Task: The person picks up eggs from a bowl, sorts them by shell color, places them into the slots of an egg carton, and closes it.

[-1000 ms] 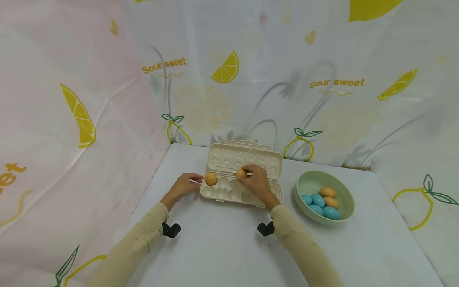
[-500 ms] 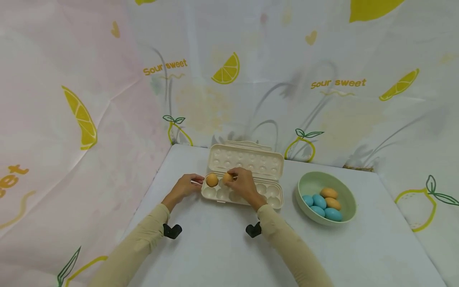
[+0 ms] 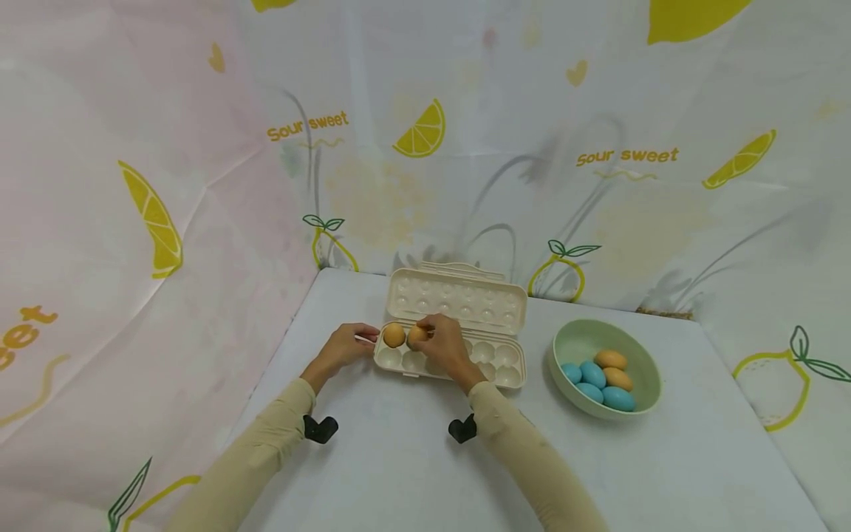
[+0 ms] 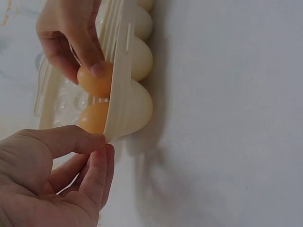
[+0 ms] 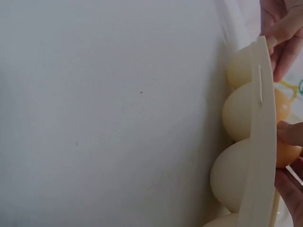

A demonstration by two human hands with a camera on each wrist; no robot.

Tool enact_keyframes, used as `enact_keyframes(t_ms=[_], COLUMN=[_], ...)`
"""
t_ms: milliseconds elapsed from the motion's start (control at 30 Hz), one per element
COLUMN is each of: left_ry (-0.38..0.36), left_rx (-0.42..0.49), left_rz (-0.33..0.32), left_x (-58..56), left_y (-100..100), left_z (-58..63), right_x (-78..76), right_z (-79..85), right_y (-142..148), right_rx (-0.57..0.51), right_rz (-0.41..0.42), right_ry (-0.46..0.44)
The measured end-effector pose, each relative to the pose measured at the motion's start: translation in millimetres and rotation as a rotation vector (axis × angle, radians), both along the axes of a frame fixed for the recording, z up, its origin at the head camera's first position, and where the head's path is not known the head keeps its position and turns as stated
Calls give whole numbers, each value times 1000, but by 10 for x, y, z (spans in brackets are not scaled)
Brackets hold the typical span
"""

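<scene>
An egg box (image 3: 414,361) of cream plastic stands on the white table with its lid (image 3: 459,297) folded back. My left hand (image 3: 342,346) pinches the box's left end rim between thumb and fingertips. In the back row's leftmost cup sits one orange egg (image 3: 394,335). My right hand (image 3: 447,346) holds a second orange egg (image 3: 417,338) at the adjoining back-row cup. Thumb and fingers grip that held egg (image 4: 96,81) from its sides in the left wrist view, its lower part hidden by the box wall.
To the right of the box stands a pale green bowl (image 3: 565,332) with several blue eggs (image 3: 619,399) and two orange eggs (image 3: 610,359) inside. Behind the table hangs a lemon-print cloth (image 3: 465,185). Each sleeve has a black wrist mount (image 3: 320,428).
My right hand has moved left and slightly down along the back row, bringing its orange egg beside the seated one. My left hand stays at the box's end.
</scene>
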State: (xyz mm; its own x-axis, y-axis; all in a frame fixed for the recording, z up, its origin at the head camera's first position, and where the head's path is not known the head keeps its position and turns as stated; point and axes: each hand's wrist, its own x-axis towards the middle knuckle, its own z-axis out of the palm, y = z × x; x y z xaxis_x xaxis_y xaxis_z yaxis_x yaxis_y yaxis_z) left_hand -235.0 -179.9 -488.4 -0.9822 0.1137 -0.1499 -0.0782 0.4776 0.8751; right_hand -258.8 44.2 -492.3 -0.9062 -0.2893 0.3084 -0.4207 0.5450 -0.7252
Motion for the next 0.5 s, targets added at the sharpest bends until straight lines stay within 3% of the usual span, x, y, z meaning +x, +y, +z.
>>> enact_keyframes(t_ms=[233, 500], left_ry=[0, -3], left_rx=[-3, -3], left_rz=[4, 1], left_x=[20, 10], left_y=[10, -7], left_z=[55, 13], right_x=[-19, -4], right_z=[-41, -45], right_y=[2, 17], right_rx=[-14, -12], right_rz=[-1, -4], right_ry=[4, 31])
